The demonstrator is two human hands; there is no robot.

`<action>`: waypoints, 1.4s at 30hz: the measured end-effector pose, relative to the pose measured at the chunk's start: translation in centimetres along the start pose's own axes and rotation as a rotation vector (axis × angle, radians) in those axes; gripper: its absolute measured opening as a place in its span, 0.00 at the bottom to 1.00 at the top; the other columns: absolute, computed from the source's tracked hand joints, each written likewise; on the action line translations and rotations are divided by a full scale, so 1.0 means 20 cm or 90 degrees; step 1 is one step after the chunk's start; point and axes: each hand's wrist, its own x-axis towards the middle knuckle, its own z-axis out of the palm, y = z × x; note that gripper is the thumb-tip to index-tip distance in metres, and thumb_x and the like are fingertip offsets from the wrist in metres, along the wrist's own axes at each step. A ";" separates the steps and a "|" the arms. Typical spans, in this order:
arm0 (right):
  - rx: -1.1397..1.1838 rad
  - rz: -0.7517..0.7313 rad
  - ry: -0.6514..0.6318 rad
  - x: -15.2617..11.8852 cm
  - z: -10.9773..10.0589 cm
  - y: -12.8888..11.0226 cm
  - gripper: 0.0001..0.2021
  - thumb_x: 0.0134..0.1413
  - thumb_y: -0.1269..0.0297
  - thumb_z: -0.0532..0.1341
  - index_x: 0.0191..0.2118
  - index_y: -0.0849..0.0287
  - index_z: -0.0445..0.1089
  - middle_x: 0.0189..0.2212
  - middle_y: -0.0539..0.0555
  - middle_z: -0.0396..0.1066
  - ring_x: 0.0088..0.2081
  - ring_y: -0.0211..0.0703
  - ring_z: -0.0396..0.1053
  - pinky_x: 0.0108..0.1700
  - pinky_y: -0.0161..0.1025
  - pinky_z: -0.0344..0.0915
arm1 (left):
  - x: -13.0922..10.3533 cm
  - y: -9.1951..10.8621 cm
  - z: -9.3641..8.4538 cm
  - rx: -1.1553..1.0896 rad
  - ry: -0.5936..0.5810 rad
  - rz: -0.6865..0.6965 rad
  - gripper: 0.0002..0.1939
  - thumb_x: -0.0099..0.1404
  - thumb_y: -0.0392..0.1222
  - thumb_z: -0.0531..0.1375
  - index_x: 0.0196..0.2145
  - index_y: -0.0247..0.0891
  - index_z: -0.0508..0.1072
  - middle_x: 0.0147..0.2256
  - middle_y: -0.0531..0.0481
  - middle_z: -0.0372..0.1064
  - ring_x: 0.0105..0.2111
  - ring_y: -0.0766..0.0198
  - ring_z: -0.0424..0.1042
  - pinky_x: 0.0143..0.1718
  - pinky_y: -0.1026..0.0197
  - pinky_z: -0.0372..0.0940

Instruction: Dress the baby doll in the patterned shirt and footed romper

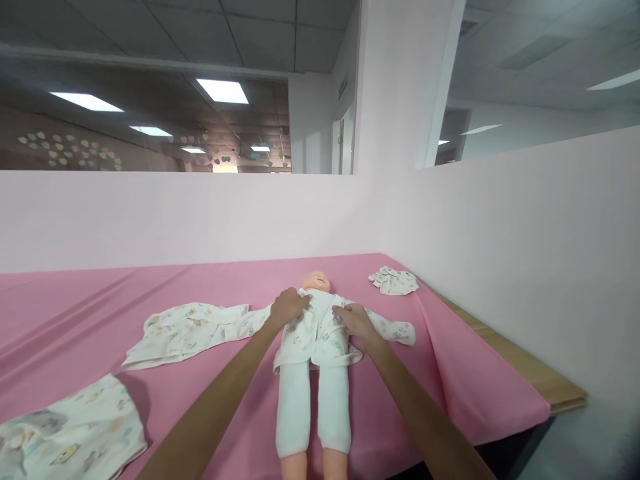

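A baby doll (317, 281) lies on its back, head toward the wall, on a pink cloth (235, 400). It wears a white patterned jacket (323, 333) with its sleeves spread out, and white trousers (293, 407). My left hand (290, 307) is closed on the jacket's front edge near the neck, on the left. On the right side of the chest, my right hand (356, 320) pinches the other front edge. The jacket's two front edges lie close together along the middle of the chest.
Patterned garments lie at the left (190, 327) and front left (85, 427). A small crumpled white cloth (394, 281) is at the back right. White walls with windows stand behind and right. A wooden board edge (525, 370) shows at the right.
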 end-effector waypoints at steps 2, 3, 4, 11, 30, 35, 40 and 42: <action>0.022 -0.009 -0.001 0.05 0.04 0.00 0.08 0.44 0.60 0.58 0.23 0.57 0.60 0.18 0.44 0.56 0.22 0.36 0.55 0.24 0.34 0.52 | 0.04 0.01 0.04 0.005 0.011 -0.011 0.18 0.61 0.56 0.56 0.33 0.37 0.70 0.36 0.43 0.76 0.37 0.55 0.75 0.30 0.62 0.58; 0.034 -0.018 0.011 0.08 0.07 -0.01 0.06 0.44 0.61 0.57 0.23 0.57 0.60 0.18 0.44 0.56 0.23 0.36 0.55 0.25 0.33 0.52 | 0.06 0.01 0.05 0.005 0.017 -0.015 0.17 0.61 0.55 0.56 0.34 0.37 0.70 0.36 0.43 0.76 0.37 0.54 0.75 0.30 0.62 0.58; 0.046 -0.029 0.028 0.10 0.10 -0.03 0.05 0.44 0.63 0.55 0.25 0.57 0.60 0.19 0.44 0.57 0.24 0.36 0.56 0.25 0.33 0.53 | 0.08 0.01 0.07 0.005 0.025 -0.020 0.16 0.62 0.53 0.56 0.34 0.36 0.71 0.37 0.42 0.76 0.37 0.54 0.75 0.31 0.62 0.59; 0.101 -0.082 0.119 0.22 0.28 -0.16 0.08 0.47 0.62 0.51 0.33 0.58 0.64 0.31 0.51 0.69 0.34 0.41 0.65 0.36 0.34 0.60 | 0.16 0.03 0.17 0.016 0.114 -0.035 0.13 0.66 0.43 0.50 0.40 0.35 0.71 0.45 0.38 0.74 0.47 0.51 0.72 0.40 0.59 0.60; 0.144 -0.176 0.119 0.24 0.33 -0.10 0.13 0.52 0.54 0.55 0.33 0.58 0.68 0.31 0.53 0.72 0.35 0.44 0.67 0.38 0.38 0.61 | 0.10 0.06 0.24 0.055 0.220 0.068 0.08 0.70 0.36 0.50 0.41 0.39 0.69 0.44 0.47 0.73 0.46 0.56 0.69 0.45 0.57 0.56; 0.097 -0.191 0.074 0.24 0.33 -0.07 0.12 0.50 0.57 0.56 0.29 0.59 0.72 0.27 0.53 0.74 0.32 0.45 0.68 0.36 0.38 0.60 | 0.11 0.05 0.25 0.056 0.213 0.074 0.11 0.70 0.36 0.50 0.42 0.37 0.71 0.45 0.44 0.73 0.47 0.55 0.69 0.46 0.57 0.57; 0.084 -0.223 0.035 0.24 0.33 -0.06 0.14 0.52 0.56 0.55 0.30 0.59 0.73 0.27 0.51 0.74 0.33 0.44 0.69 0.37 0.37 0.61 | 0.10 0.05 0.25 0.056 0.203 0.091 0.10 0.69 0.36 0.51 0.42 0.38 0.72 0.45 0.44 0.73 0.47 0.55 0.68 0.46 0.57 0.57; 0.087 -0.235 0.025 0.24 0.33 -0.06 0.14 0.53 0.56 0.55 0.30 0.59 0.74 0.28 0.51 0.74 0.35 0.44 0.70 0.39 0.36 0.62 | 0.10 0.05 0.25 0.054 0.201 0.095 0.10 0.69 0.36 0.51 0.41 0.37 0.72 0.44 0.44 0.73 0.47 0.54 0.69 0.46 0.57 0.57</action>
